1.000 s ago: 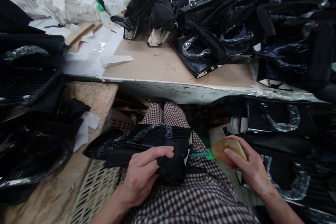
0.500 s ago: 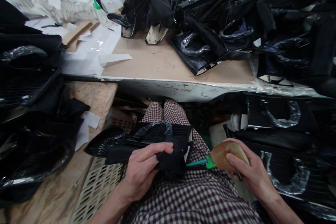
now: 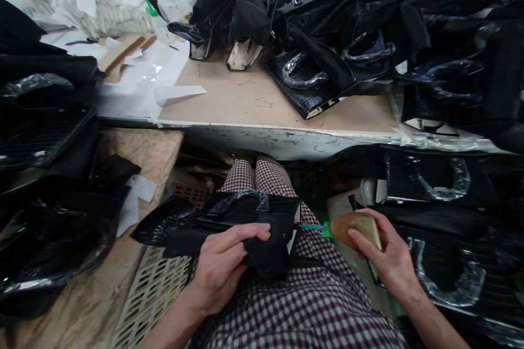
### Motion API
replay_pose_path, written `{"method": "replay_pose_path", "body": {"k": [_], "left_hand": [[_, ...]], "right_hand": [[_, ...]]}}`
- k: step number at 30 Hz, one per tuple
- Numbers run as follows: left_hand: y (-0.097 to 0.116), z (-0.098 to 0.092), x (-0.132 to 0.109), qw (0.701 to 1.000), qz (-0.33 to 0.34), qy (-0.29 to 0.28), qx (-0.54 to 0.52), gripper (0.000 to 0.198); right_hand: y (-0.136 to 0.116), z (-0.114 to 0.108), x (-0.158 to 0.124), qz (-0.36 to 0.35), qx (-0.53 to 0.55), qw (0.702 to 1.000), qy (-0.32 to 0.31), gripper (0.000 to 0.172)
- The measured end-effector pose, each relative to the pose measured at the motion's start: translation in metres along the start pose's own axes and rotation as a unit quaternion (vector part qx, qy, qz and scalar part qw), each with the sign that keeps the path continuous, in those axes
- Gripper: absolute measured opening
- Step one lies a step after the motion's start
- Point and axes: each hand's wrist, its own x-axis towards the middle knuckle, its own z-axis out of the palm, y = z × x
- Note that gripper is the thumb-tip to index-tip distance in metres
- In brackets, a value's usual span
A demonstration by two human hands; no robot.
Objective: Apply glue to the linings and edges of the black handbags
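Note:
Across my lap lies a black handbag [image 3: 241, 215] with a crocodile-like texture and a plastic-wrapped handle [image 3: 239, 200]. My left hand [image 3: 227, 264] is closed on its black fabric, thumb on top, near the bag's right end. In my right hand [image 3: 380, 251] is a squeeze bottle [image 3: 354, 230] of amber colour, gripped round its body and lying sideways. Its green cap and thin teal nozzle [image 3: 311, 226] point left, the tip at the bag's right edge. Whether the tip touches the bag I cannot tell.
A workbench [image 3: 254, 103] ahead carries several black bags and a second green-tipped bottle [image 3: 155, 16]. More black bags [image 3: 434, 174] are stacked at my right. To the left are a wooden board [image 3: 143, 152] with dark bags and a perforated plastic crate [image 3: 151, 283].
My right hand has moved up and slightly left with the bottle, so the nozzle tip now sits higher at the bag's right edge. The left hand stays about where it was.

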Motion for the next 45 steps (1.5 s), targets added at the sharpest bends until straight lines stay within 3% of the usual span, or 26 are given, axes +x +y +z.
{"method": "replay_pose_path", "body": {"k": [9,15,21,28,31,35,38,42,45], "left_hand": [[-0.003,-0.001,-0.001,1.0,0.001,-0.008,0.003,0.023],[-0.002,0.0,0.003,1.0,-0.009,-0.004,0.002,0.022],[0.0,0.0,0.005,1.0,-0.003,-0.002,0.002,0.021],[-0.001,-0.002,0.008,1.0,-0.004,0.001,-0.011,0.022],[-0.003,-0.002,0.007,1.0,-0.019,-0.003,-0.014,0.023],[-0.006,0.001,0.007,0.998,-0.059,0.003,-0.035,0.027],[-0.006,0.001,0.014,0.994,-0.094,0.043,-0.026,0.03],[-0.01,-0.008,0.031,0.991,-0.069,0.076,0.081,0.022],[-0.016,-0.023,0.049,0.974,-0.042,0.032,0.221,0.017]], "right_hand": [[0.011,0.002,0.002,-0.052,0.004,0.998,-0.028,0.049],[0.015,0.005,0.002,-0.046,0.021,0.997,-0.05,0.051],[0.014,0.006,0.003,-0.049,0.016,0.999,-0.011,0.051],[0.005,-0.001,0.002,-0.019,0.033,0.999,-0.005,0.049],[0.002,-0.001,0.002,0.04,0.096,0.994,-0.037,0.05],[0.003,0.002,0.002,0.128,0.306,0.939,-0.089,0.039],[0.004,0.001,0.001,0.176,0.453,0.865,-0.128,0.044],[-0.002,-0.006,-0.001,0.186,0.594,0.771,-0.133,0.054],[-0.014,-0.01,-0.002,0.167,0.61,0.765,-0.122,0.055]]}}
